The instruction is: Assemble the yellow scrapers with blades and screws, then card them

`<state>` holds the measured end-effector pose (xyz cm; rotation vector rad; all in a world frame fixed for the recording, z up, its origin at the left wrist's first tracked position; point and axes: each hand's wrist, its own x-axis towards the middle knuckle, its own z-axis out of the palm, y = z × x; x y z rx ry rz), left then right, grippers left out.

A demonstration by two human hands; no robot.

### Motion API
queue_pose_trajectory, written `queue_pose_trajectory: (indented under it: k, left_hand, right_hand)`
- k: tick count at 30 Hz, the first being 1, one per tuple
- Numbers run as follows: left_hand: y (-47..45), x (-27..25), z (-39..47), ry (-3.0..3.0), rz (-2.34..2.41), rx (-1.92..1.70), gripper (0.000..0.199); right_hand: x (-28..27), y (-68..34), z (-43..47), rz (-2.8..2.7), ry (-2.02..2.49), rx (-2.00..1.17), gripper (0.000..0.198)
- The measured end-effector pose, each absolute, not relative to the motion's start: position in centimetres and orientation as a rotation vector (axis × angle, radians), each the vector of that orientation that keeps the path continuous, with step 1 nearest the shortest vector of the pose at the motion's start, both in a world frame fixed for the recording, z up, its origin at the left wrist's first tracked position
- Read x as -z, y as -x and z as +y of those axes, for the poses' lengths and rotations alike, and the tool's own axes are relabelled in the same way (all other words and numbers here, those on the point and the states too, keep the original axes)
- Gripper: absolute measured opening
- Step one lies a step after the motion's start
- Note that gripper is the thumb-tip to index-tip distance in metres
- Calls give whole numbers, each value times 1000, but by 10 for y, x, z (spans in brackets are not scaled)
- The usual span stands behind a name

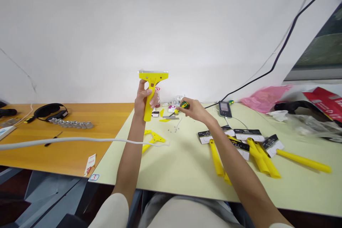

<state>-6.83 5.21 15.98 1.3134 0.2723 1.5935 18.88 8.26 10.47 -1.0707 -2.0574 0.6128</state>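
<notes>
My left hand [140, 100] is wrapped round the handle of a yellow scraper [148, 108], held upright above the table with its wide head on top. A clear strip runs along the head's upper edge, and small holes or screws show in its face. My right hand [197, 110] grips the green and yellow handle of a screwdriver [185, 105], whose shaft points down and left, apart from the scraper. Below the hands lie a grey blade-like strip [171, 117], small yellow pieces [161, 112] and several tiny screws [172, 130]. Another yellow scraper frame [156, 138] rests behind my left forearm.
Several yellow handles [217, 158] with black-and-white cards [249, 135] lie at the right. A small device with a screen [224, 109] stands farther back. Pink plastic [264, 99] is at the far right. A white cable [88, 139] crosses the left foreground; headphones [50, 111] lie on the wooden table.
</notes>
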Motion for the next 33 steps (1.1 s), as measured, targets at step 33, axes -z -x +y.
queue_pose_trajectory:
  k: [33]
  left_hand:
    - [48,-155,51,-1290,317,-1436,47]
  right_hand:
    - [-51,-163,113,-2361,1155,-410,21]
